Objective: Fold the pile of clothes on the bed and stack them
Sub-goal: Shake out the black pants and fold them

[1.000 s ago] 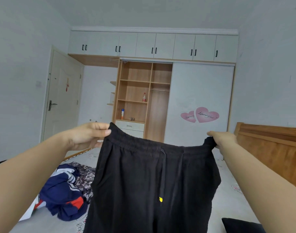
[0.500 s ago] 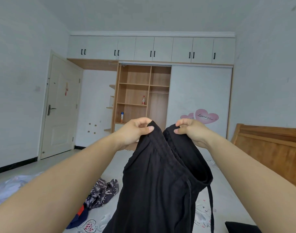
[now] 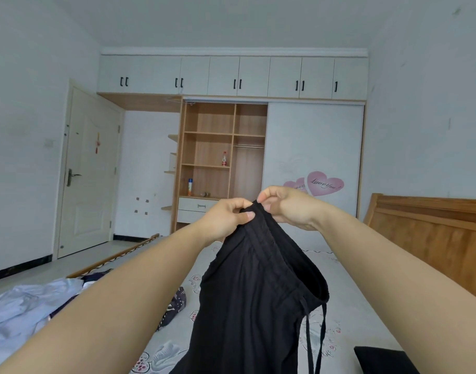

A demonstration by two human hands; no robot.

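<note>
From the head camera I see both hands raised in front of me, close together, each pinching the waistband of a pair of black trousers (image 3: 253, 298). The left hand (image 3: 226, 221) has its thumb pressed on the front of the band with the fingers curled behind. The right hand (image 3: 285, 205) grips the same top edge just beside it, its fingertips (image 3: 263, 197) bunched on the fabric. The two hands are almost touching at the top of the band.

The trousers hang down from that grip, doubled along their length, with the open waistband sagging to the right. A black drawstring (image 3: 316, 336) dangles from the lower part of the band. The garment hangs above the bed (image 3: 347, 290), which carries a pale sheet with small printed hearts.

On the left of the bed lies a crumpled pale blue garment (image 3: 23, 311), and next to it, partly hidden by my left forearm, a dark patterned garment (image 3: 174, 306). A black item (image 3: 382, 360) sits at the lower right edge; I cannot tell what it is.

Beyond the bed stands a wardrobe (image 3: 223, 147) with open wooden shelves, a sliding door with pink heart stickers (image 3: 324, 183), and white cupboards above. A bottle (image 3: 224, 159) stands on one shelf. A wooden headboard (image 3: 431, 230) is at right, a closed door (image 3: 88, 171) at left.
</note>
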